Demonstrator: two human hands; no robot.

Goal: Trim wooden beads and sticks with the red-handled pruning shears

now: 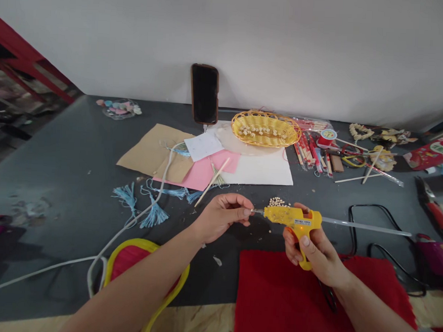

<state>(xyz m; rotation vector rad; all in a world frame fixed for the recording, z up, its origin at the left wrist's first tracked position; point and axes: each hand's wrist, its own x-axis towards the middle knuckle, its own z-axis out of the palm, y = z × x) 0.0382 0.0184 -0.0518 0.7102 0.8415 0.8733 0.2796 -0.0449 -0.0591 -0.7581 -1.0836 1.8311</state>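
My right hand [314, 245] is wrapped round the handle of a yellow hot glue gun [292, 217], whose small orange light glows. A clear glue stick [367, 226] sticks out of its back end. The nozzle points left at the fingertips of my left hand [226, 216], which pinch something too small to make out. Just behind the gun lies a pile of small pale beads [277, 202]. Blue tassels [154, 215] lie left of my left hand, and a thin wooden stick [212, 181] rests beyond it.
A yellow basket [266, 130] holds small pale pieces. A phone [205, 94] leans on the wall. Nearby are pink paper [194, 177], brown paper [151, 150], a red cloth [274, 292], pliers [436, 207], red thread [326, 137] and a white cable [129, 225].
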